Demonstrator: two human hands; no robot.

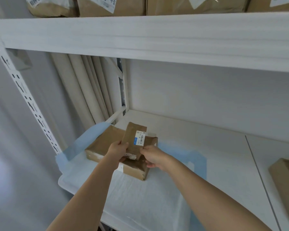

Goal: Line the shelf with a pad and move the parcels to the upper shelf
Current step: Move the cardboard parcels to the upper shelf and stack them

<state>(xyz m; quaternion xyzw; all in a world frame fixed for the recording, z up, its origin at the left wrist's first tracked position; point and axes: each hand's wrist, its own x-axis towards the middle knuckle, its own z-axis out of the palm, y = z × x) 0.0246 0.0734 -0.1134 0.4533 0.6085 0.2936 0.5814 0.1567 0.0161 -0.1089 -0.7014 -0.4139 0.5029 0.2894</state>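
Left hand (118, 150) grips the near-left edge of a small brown parcel (135, 140), fingers curled over its face. Right hand (153, 157) pinches the same parcel at its near-right corner, thumb on top. The small parcel is tilted up off the pile, its white barcode label (140, 138) facing the camera.

Under it lies a larger brown parcel (105, 142), flat on the shelf, its near end reaching below the hands. Whether the small parcel still touches the large one at its near edge, I cannot tell; the hands cover that spot.

Both parcels sit over a white pad with blue border (137, 197), spread on the left part of the lower shelf (223, 164). The pad's left blue edge is bunched up against the slotted white upright (28, 100); its right blue edge lies flat, to the right of the parcels.

At the far right, near edge of the lower shelf, another brown parcel (285, 177), partly out of frame.

Above, the upper shelf (148, 35) carries a row of brown parcels with white labels (110, 5). Behind the shelf on the left, pale rolled tubes (83, 85) lean.
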